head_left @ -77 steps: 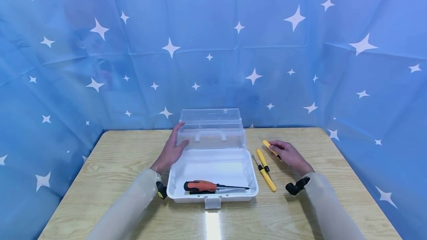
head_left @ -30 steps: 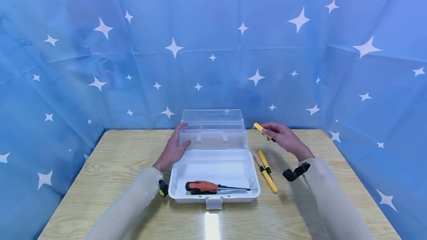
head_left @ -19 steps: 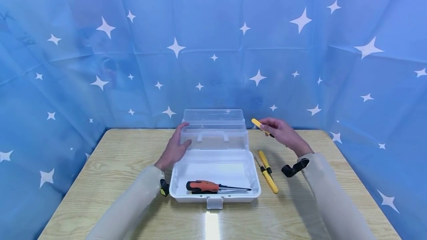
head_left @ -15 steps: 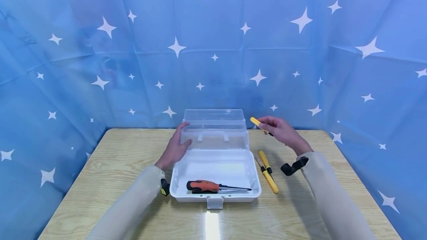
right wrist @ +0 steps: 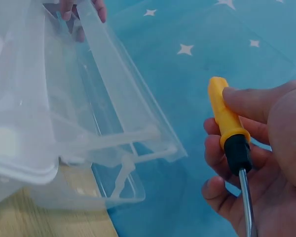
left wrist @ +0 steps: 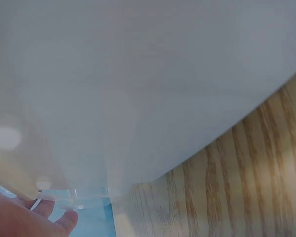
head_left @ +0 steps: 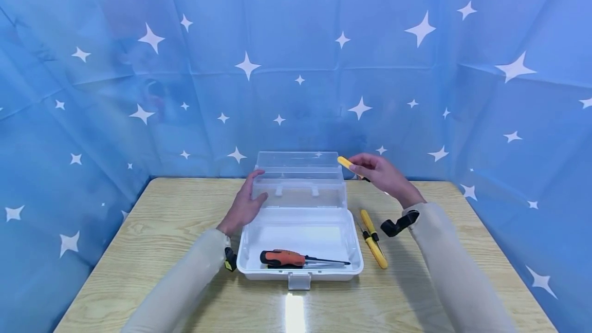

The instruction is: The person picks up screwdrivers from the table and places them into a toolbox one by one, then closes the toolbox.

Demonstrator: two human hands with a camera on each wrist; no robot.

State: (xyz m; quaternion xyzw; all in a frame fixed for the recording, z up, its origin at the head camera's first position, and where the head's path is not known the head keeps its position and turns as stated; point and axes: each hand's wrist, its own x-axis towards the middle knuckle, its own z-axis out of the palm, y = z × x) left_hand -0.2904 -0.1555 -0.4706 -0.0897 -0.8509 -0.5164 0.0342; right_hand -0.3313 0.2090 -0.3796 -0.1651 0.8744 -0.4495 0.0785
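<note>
One held screwdriver (right wrist: 228, 118), shaft (right wrist: 247, 210) cut off

Bright, fairly even light falls over the wooden tabletop (head_left: 139, 230), flaring to a hard white streak just in front of the white box (head_left: 296, 233). Soft shadows spread beside the left sleeve (head_left: 178, 284) and right sleeve (head_left: 458, 271). The right wrist view is cooler; glare bleaches the box's near side, the lid (right wrist: 121, 84) looks hazy, and the yellow screwdriver (right wrist: 226, 116) is crisper, its shaft gleaming. Dimmest is the left wrist view, grey and soft, with pale round glare spots.
</note>
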